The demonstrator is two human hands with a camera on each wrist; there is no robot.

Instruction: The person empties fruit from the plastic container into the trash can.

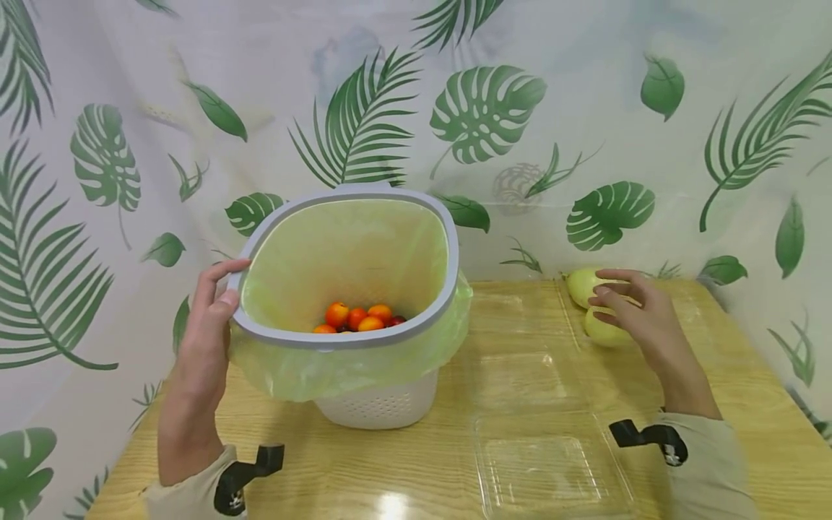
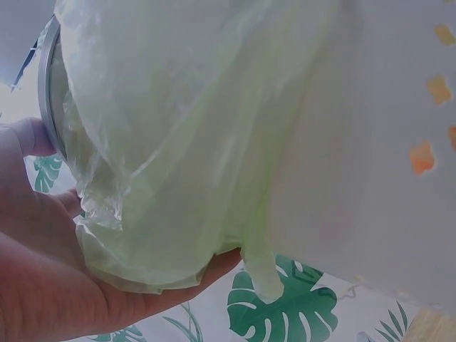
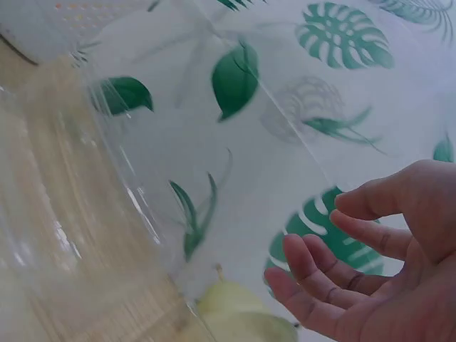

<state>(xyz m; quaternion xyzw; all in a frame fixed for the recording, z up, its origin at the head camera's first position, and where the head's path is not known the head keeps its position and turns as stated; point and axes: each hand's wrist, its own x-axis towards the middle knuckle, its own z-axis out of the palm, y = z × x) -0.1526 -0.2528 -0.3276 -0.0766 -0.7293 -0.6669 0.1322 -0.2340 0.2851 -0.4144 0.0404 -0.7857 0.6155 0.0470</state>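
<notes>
Left hand [image 1: 206, 318] gripping the rim of the tilted bin [image 1: 351, 339], thumb over the edge, fingers [image 2: 214, 267] curled under the green liner. Right hand [image 1: 640, 318] relaxed, fingers [image 3: 313, 274] loosely spread just above two pears [image 1: 601, 328] at the bench's [image 1: 416, 462] far right, grasping nothing yet. Pears directly beneath right palm; bin well left.

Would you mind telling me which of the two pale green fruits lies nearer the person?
The lower fruit, partly under the right hand. The other fruit lies farther back, by the leaf-print curtain, just past the fingertips.
</notes>
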